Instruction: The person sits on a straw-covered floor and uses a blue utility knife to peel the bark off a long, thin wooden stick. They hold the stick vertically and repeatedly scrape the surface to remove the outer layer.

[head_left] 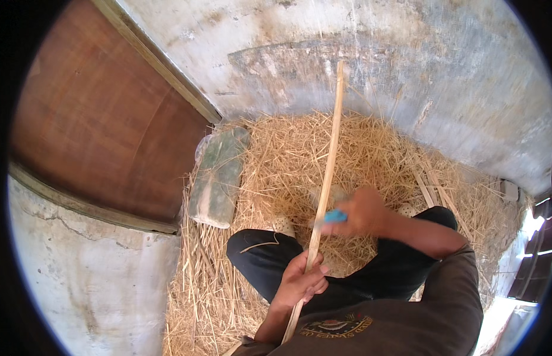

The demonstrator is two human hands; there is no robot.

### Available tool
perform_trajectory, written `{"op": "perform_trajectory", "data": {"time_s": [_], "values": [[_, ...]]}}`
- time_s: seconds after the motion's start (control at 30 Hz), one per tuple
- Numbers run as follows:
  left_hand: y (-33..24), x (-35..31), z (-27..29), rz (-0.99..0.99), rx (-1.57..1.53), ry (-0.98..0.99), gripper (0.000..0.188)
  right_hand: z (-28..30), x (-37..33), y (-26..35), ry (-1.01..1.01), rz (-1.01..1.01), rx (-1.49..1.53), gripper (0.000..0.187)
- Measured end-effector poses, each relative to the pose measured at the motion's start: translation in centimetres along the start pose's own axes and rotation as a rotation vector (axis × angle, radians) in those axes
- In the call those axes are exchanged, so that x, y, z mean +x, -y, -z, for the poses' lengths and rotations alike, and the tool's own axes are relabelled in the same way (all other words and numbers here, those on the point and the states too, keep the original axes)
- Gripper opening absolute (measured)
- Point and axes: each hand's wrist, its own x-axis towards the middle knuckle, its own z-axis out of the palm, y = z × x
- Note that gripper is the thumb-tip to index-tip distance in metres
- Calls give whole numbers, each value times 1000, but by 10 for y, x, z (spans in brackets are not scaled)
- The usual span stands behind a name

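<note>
While the long stick [325,190] rests across the lap, both hands are busy on it.

Only the head view here, so: the stick looks like a thin split strip of bamboo or cane, pale, long, and I'd guess light and a bit springy, stiff enough along its length but likely to flex and whip at the far end, with edges that could be splintery. Best grip seems low down, near the body, which is where the left hand [301,279] is, fingers wrapped shut around it. The right hand [363,212] is closed on a blue-handled tool [335,216], probably a small knife, pressed right against the stick mid-length; it's blurry, so the blade isn't clear. Person sits cross-legged on a straw pile [371,148] against a concrete wall [406,65], a green-grey bundle [219,175] lying to the left.
</note>
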Motion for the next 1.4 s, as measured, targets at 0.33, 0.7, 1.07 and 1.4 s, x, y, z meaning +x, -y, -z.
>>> {"op": "perform_trajectory", "data": {"time_s": [0.33, 0.7, 1.07, 1.4], "values": [[5, -22, -3, -11, 228, -20, 24, 16, 25, -60, -313, -188, -185, 66], [5, -35, -5, 17, 431, -21, 22, 22, 35, -76, -359, 67, -263, 69], [18, -61, -7, 61, 445, -11, 23, 55, 57, -143, -352, -431, -370, 65], [28, -75, -7, 163, 375, 2, 20, 58, 41, -207, -254, -584, -540, 71]]}}
